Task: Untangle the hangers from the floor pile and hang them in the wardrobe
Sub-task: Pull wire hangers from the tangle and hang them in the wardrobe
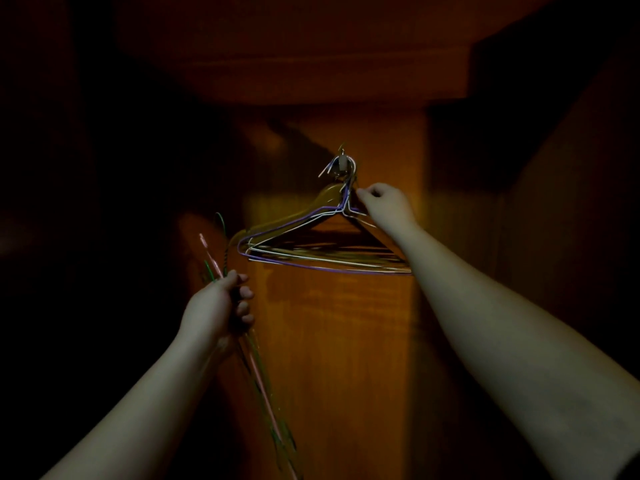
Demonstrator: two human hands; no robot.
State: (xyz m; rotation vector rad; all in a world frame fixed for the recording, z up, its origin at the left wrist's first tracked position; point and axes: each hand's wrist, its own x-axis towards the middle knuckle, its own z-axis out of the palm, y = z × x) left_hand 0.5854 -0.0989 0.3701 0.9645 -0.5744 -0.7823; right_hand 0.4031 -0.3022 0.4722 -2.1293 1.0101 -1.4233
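Head: right hand pinches hung hangers, arm outstretched.

Both bare forearms extended forward: left hand lower, fingers curled in a grip; right hand raised, fingertips pinching.

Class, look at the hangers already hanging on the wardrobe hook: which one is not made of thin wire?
The broad brownish hanger at the back of the bunch. The purple hanger and white hanger in front are thin wire.
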